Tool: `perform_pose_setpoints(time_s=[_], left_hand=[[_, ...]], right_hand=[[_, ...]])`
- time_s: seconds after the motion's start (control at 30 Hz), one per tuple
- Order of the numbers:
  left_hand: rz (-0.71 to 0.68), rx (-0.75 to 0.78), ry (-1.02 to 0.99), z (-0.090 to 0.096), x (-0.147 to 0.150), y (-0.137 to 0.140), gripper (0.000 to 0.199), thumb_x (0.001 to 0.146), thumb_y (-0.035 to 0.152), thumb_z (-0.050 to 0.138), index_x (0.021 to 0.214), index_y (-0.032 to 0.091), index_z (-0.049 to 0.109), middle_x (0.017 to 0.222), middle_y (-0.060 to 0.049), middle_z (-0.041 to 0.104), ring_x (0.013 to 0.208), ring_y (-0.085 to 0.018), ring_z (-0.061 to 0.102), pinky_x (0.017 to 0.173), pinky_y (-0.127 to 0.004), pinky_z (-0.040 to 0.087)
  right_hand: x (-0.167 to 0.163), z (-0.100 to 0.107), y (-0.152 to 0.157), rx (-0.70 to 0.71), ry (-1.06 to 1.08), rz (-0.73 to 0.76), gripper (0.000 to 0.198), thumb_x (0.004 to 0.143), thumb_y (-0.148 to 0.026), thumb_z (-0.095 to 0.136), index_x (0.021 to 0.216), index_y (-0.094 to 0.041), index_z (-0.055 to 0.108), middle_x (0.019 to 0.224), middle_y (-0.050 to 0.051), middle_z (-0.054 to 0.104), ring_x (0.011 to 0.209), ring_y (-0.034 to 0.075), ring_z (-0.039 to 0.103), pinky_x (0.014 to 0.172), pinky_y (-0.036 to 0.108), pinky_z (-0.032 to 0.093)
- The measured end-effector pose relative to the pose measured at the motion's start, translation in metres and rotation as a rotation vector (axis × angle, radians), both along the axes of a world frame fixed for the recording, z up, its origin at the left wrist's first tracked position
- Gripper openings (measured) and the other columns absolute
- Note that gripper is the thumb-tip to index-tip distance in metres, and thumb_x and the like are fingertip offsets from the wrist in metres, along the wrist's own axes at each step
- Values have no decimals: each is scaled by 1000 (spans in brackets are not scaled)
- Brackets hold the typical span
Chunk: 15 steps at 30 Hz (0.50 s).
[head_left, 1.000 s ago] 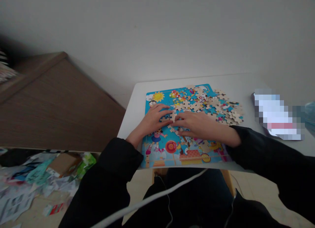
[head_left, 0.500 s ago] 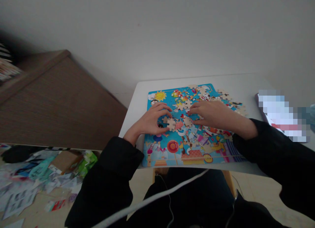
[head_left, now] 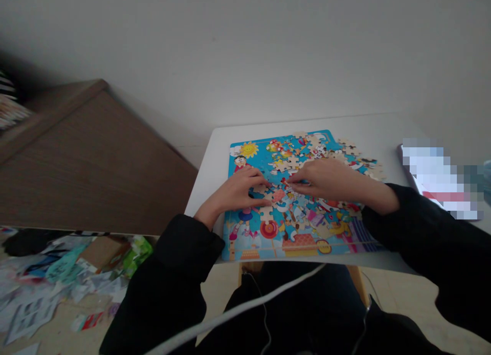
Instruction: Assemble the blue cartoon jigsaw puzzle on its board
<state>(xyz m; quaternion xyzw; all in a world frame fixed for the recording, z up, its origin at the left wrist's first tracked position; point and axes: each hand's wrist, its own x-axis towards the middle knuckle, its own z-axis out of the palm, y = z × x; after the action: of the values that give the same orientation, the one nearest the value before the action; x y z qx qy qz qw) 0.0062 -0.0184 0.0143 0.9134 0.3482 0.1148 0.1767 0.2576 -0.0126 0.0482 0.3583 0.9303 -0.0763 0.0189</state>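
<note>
A jigsaw board (head_left: 226,247) printed with a bright cartoon scene lies on the table, with many loose pieces heaped over its middle and right. My left hand (head_left: 240,190) rests over the left-centre, thumb and fingers apart around some pieces. Just below its thumb lies a bare-wood puzzle piece (head_left: 266,214), back side up. My right hand (head_left: 326,178) is closed in a pinch near the board's centre, on what looks like a small puzzle piece (head_left: 290,183), mostly hidden by the fingertips. A pink-patterned piece (head_left: 278,196) lies between the two hands.
More loose pieces (head_left: 349,147) spill past the board's right edge onto the white table (head_left: 207,163). A phone (head_left: 437,181) with a blurred screen lies at the right. A brown cabinet (head_left: 99,165) stands left, with papers and bags on the floor. A white cable (head_left: 238,309) crosses my lap.
A bare-wood piece has shifted from between my left fingers toward the board's near edge. My right fingers have drawn together and moved slightly left; the bare-wood piece beside them no longer shows there.
</note>
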Motion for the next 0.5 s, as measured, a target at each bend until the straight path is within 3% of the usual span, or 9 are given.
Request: perform_pose_setpoints(time_s=[0.27,0.5], left_hand=[[-20,-23,-7,0,3,-2,43,75,53,69,104,23,65,108,-5,60,100,-22,57,88,-37,46],[-16,-46,-23,-2,3,-1,39,75,49,70,102,21,66,104,-5,62,98,-21,57,86,-37,46]], right_hand=[[7,-14,24,-199,232,-142,38,90,-37,40,102,-20,73,86,5,73,71,16,62,62,27,39],[9,-18,29,-218,248,-205,38,88,-39,43,103,-22,74,91,5,74,76,17,64,66,29,44]])
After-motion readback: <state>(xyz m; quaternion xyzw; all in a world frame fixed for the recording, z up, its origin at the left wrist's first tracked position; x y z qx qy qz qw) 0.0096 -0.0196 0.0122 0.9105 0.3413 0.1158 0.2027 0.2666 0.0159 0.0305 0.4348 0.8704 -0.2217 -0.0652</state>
